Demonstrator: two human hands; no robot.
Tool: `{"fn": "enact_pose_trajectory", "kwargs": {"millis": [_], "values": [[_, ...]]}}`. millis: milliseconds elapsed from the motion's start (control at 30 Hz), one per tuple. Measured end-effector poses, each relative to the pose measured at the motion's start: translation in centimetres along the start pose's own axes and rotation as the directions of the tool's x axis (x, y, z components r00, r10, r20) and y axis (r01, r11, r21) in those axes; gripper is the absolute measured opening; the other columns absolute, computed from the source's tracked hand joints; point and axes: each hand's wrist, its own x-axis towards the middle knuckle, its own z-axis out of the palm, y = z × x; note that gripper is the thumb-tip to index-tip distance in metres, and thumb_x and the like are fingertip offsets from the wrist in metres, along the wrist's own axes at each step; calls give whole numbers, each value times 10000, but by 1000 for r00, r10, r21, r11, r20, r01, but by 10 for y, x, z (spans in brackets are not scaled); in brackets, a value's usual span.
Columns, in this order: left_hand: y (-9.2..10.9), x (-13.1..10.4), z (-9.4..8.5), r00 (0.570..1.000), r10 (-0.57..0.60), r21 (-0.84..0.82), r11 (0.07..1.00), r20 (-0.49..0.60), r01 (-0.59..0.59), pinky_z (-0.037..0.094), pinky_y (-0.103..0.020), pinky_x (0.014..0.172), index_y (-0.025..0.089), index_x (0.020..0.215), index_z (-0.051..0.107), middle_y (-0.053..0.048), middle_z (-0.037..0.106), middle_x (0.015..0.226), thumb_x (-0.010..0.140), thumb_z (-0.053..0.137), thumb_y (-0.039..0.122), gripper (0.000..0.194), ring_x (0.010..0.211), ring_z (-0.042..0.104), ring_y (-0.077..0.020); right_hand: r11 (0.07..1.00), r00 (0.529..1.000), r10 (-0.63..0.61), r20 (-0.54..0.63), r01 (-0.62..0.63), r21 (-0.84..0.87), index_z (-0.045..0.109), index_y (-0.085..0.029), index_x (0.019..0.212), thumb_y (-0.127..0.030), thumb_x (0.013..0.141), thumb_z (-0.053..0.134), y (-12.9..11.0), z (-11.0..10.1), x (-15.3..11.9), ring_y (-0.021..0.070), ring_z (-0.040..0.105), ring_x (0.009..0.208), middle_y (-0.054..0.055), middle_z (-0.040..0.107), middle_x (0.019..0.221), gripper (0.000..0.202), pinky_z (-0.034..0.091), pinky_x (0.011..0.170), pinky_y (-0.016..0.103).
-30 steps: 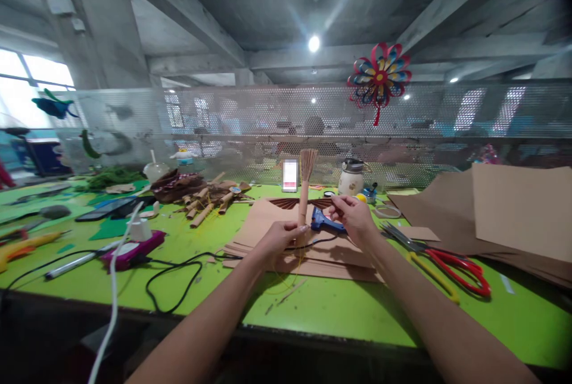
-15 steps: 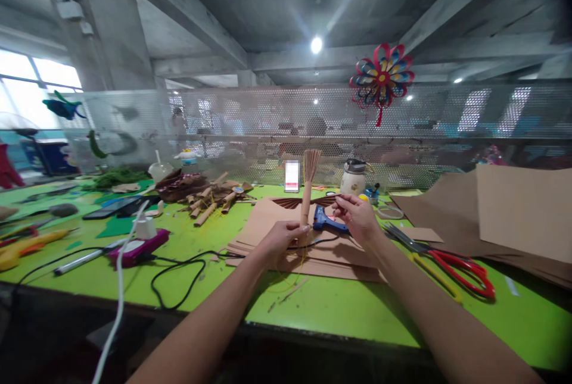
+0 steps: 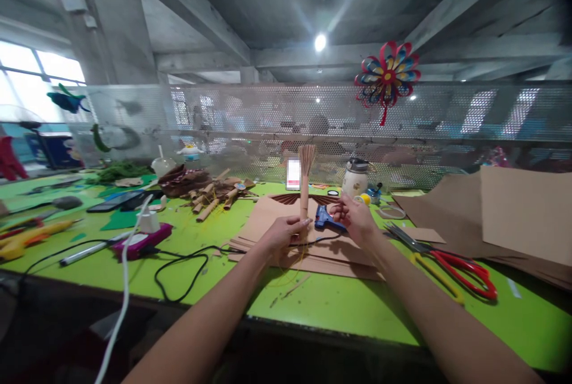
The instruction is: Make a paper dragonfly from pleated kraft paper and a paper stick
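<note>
Head camera: left of the blue tool [image 3: 324,218], the left hand [image 3: 286,233] pinches an upright paper roll [image 3: 304,196], presumably steadying it; right hand [image 3: 358,218], grasp unclear

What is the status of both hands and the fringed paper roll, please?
Left hand gripping fringed paper roll, upright. Right hand beside blue glue gun, whether holding anything unclear. Glue gun between hands, on brown paper sheets.

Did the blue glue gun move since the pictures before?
No, not that I can see. The blue glue gun sits in the same spot, below and right of the upright phone; only the whole view slid a little.
</note>
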Motion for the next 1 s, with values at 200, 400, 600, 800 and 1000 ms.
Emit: {"fn": "enact_pose_trajectory", "kwargs": {"millis": [200, 400, 600, 800, 1000], "values": [[-8, 7, -4, 1000, 1, -35, 999, 7, -1, 400, -241, 618, 128, 857, 709, -43, 591, 727, 562, 784, 432, 430, 621, 477, -90, 989, 998, -64, 24, 67, -129, 560, -148, 701, -524, 692, 668, 4, 3, -4, 72, 492, 420, 25, 631, 574, 391, 423, 418, 188], [-7, 4, -2, 1000, 7, -41, 999, 5, -7, 419, -255, 647, 130, 895, 705, -41, 579, 732, 594, 766, 433, 431, 640, 491, -96, 942, 985, -160, 68, 173, -289, 603, -126, 625, -575, 690, 634, 8, 10, -9, 82, 477, 415, 32, 601, 535, 454, 419, 420, 213], [-6, 5, -3, 999, 26, 1, 1000, 19, -26, 425, -258, 654, 140, 907, 711, -47, 589, 731, 590, 765, 449, 446, 652, 510, -107, 934, 972, -225, -63, 197, -298, 614, -130, 651, -589, 695, 616, 5, 7, -5, 102, 524, 495, 41, 612, 600, 461, 442, 476, 217], [-6, 3, -2, 997, 31, -10, 999, 70, -31, 417, -251, 632, 151, 925, 708, -18, 561, 664, 623, 750, 431, 414, 612, 490, -96, 923, 965, -261, -39, 237, -304, 664, -153, 810, -505, 678, 668, 3, 5, -5, 135, 564, 671, 34, 627, 734, 376, 473, 567, 227], [0, -1, 2, 997, 22, -1, 1000, 72, -22, 403, -258, 633, 147, 925, 709, -12, 542, 657, 617, 754, 432, 422, 609, 485, -97, 986, 987, -158, 17, 159, -50, 670, -158, 838, -392, 625, 748, 3, 4, -5, 103, 547, 592, 16, 626, 748, 325, 490, 569, 243]]}}
